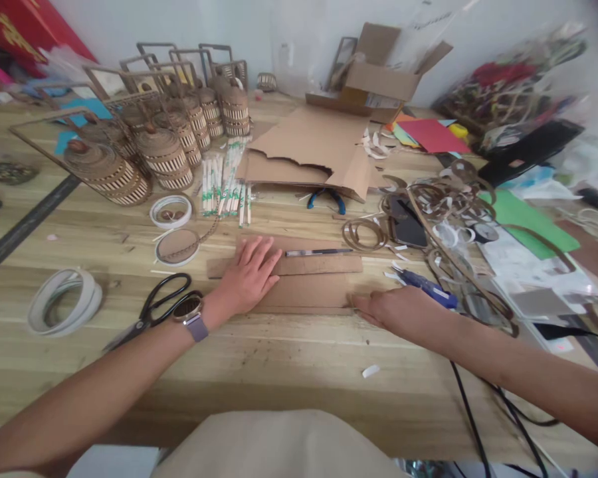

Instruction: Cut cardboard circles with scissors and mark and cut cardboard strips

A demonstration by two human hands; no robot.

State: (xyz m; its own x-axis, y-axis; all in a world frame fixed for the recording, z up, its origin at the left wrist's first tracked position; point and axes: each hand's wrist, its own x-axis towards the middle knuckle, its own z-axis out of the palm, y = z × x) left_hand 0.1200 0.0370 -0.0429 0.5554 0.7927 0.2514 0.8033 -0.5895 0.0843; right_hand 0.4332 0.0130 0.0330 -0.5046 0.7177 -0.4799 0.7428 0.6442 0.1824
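Note:
A flat brown cardboard piece [309,290] lies before me, with a cardboard strip [323,265] across its upper part. My left hand [253,275] rests flat on the cardboard, fingers spread, with a watch on the wrist. At the right end of the piece, my right hand [386,307] is closed, thumb and fingers pinched on the cardboard's lower corner; the fingertips are partly hidden. A thin line runs along the near edge of the cardboard. A pen [319,252] lies on the strip. Black-handled scissors [152,312] are beside my left wrist, partly under the forearm.
Several woven lanterns [164,159] stand at the back left, near wrapped sticks [224,182]. Tape rolls [64,302] lie left. Blue pliers [326,199] sit by torn cardboard [303,143]. A blue glue gun [426,287], phone [406,222], brown strip coils [363,234] and cables crowd the right.

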